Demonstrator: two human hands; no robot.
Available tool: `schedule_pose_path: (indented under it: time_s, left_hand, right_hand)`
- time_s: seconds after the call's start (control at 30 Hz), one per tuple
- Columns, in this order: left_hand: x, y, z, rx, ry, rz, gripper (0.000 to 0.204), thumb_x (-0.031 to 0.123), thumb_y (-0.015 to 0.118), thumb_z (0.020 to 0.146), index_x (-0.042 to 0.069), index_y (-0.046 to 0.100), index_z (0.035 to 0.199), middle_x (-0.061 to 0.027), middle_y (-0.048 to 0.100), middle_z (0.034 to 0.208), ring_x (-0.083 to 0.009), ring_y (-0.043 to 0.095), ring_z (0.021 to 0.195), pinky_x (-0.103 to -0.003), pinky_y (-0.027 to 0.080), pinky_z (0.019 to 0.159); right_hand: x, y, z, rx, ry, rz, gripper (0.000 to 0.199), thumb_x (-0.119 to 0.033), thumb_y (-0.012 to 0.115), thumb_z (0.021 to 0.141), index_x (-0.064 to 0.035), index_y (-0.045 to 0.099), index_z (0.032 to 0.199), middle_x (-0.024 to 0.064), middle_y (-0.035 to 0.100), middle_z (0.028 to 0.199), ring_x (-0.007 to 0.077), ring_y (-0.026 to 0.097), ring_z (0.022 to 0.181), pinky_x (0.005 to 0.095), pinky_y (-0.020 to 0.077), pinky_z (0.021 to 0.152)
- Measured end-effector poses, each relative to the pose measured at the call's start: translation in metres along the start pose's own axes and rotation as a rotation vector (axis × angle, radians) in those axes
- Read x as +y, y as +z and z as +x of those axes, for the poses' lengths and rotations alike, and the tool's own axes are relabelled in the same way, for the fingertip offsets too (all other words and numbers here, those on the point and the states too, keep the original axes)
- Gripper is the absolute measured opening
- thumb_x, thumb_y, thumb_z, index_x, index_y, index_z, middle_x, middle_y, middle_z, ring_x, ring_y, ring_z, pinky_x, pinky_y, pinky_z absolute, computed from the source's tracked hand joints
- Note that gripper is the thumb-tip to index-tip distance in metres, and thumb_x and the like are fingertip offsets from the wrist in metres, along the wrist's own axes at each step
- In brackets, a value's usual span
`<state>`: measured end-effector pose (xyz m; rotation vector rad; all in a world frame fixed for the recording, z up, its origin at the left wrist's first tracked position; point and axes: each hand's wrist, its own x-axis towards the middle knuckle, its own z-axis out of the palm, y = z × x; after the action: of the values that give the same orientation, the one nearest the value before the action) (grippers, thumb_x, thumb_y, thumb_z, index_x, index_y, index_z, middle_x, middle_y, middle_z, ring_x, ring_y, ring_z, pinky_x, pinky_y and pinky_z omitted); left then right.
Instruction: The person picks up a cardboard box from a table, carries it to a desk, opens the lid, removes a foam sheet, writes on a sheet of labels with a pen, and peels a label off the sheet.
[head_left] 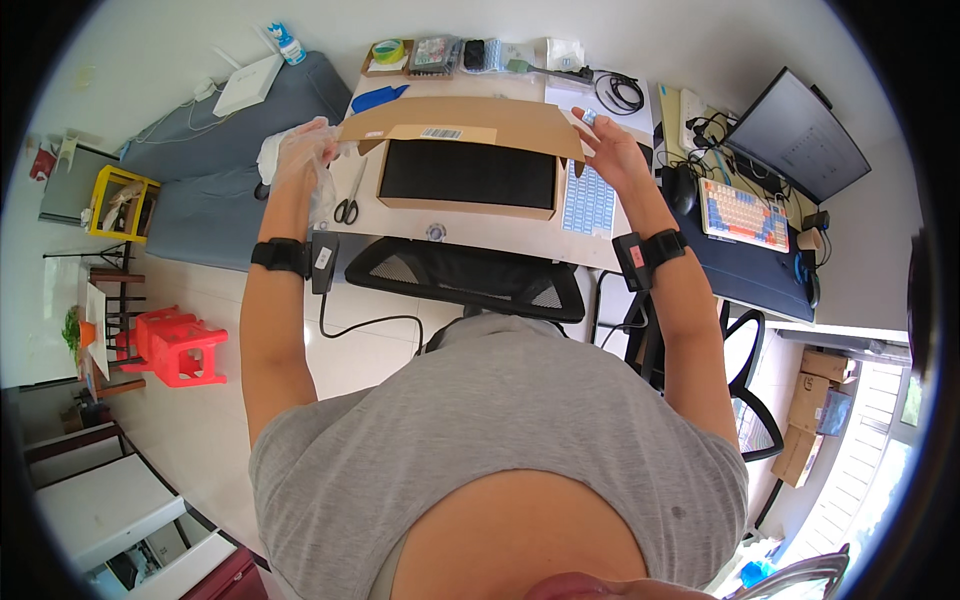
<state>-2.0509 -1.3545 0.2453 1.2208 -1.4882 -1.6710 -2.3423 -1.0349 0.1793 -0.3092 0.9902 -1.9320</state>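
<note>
Head view: an open cardboard box (466,206) sits mid-desk, near the front edge of the white desk (392,222), with a flat black item (470,174) inside. By the desk's left edge, the left hand (308,150) clutches a crumpled plastic bag (322,192). The right hand (618,152) has its fingers parted at the right end of the raised lid (470,118); whether they pinch it, I cannot tell. If the bag snags the scissors (351,200), they could slide off the front edge; an unsupported lid might drop shut.
</note>
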Motion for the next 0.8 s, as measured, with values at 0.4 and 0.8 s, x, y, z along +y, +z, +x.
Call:
schedule_pose_path:
  time_s: [0.4, 0.8]
  left_hand:
    - [0.030, 0.027, 0.000, 0.179, 1.076, 1.359, 0.021, 0.027, 0.069, 0.065, 0.013, 0.065, 0.081, -0.0105, 0.059, 0.072, -0.0284, 0.056, 0.068, -0.037, 0.044, 0.062]
    - [0.076, 0.020, 0.010, 0.070, 1.145, 1.444, 0.021, 0.032, 0.056, 0.075, 0.015, 0.066, 0.082, -0.0078, 0.059, 0.078, -0.0249, 0.049, 0.090, -0.040, 0.028, 0.084]
  right_hand:
    - [-0.020, 0.013, 0.032, 0.047, -0.157, 0.083, 0.012, -0.023, 0.049, 0.083, -0.0158, 0.050, 0.093, 0.0052, 0.051, 0.119, 0.0212, 0.039, 0.111, 0.0437, 0.0286, 0.088]
    - [-0.034, 0.050, 0.021, 0.093, -0.147, 0.184, 0.019, -0.021, 0.043, 0.088, -0.0078, 0.047, 0.100, 0.0143, 0.057, 0.106, 0.0230, 0.053, 0.089, 0.0384, 0.0427, 0.071]
